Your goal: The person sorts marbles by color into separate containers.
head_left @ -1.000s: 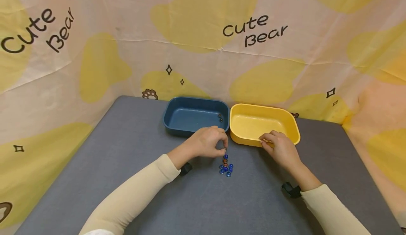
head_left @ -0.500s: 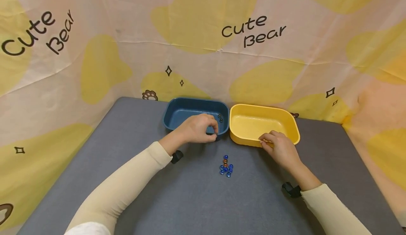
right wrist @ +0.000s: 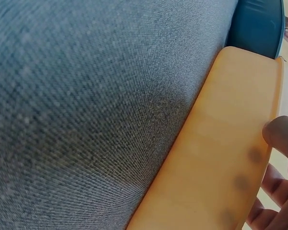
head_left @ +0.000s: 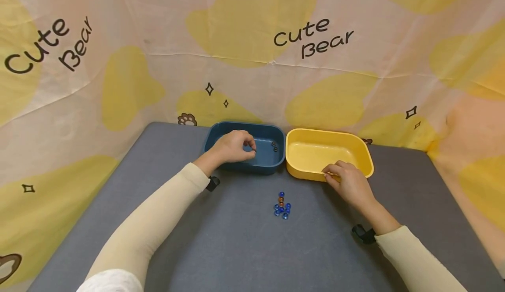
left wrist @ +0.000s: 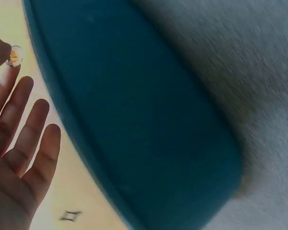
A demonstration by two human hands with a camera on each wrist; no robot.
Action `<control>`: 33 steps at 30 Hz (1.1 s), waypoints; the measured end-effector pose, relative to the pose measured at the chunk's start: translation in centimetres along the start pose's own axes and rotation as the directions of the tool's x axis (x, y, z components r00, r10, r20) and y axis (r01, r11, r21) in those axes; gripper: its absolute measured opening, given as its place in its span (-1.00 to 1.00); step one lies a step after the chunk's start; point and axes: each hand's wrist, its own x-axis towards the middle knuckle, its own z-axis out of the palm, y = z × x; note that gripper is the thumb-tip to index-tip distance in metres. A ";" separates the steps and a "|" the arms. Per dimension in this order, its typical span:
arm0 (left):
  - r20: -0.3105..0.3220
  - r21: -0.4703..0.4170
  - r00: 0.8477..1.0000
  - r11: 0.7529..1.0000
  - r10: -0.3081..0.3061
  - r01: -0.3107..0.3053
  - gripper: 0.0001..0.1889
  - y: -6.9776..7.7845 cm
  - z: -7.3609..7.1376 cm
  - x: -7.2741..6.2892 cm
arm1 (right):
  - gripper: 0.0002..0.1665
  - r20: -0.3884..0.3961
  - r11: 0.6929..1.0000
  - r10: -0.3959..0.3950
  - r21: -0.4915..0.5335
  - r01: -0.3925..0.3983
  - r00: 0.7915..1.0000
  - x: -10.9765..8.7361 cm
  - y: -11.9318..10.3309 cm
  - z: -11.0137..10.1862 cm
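My left hand (head_left: 232,146) is over the blue tub (head_left: 265,169). Between thumb and index fingertip it pinches a clear glass marble (left wrist: 15,56) with an orange swirl, while the other fingers extend apart in the left wrist view. At the front rim of the yellow tub (head_left: 301,174), my right hand (head_left: 350,186) grips the wall, thumb outside and fingers inside. Two small dark marbles (head_left: 274,146) lie at the right end of the blue tub. On the table before the tubs sits a cluster of blue marbles (head_left: 282,210), with orange ones (head_left: 281,199) in a short line above it.
Both tubs stand side by side near the back of the grey cloth-covered table (head_left: 244,239). A printed fabric backdrop (head_left: 244,33) rises close behind them.
My left hand has lifted a marble from the top of the line and carried it leftward and back over the blue tub. The right hand stays on the yellow rim.
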 end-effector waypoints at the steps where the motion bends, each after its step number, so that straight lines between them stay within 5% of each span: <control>1: 0.000 0.008 1.000 1.000 -0.014 0.014 -0.91 -0.3 0.0 0.1 | -0.91 -0.001 1.000 -0.002 0.000 0.002 1.000 0.0 0.0 0.0; 21: 0.073 0.130 0.971 0.968 -0.226 0.216 -0.89 -4.0 1.2 2.0 | -0.90 -0.031 1.000 -0.027 -0.006 0.027 0.999 -0.1 0.4 0.5; 33: 0.090 0.146 0.960 0.957 -0.264 0.249 -0.89 -4.5 1.9 2.8 | -0.90 -0.032 0.999 -0.034 -0.006 0.034 0.999 -0.1 0.4 0.4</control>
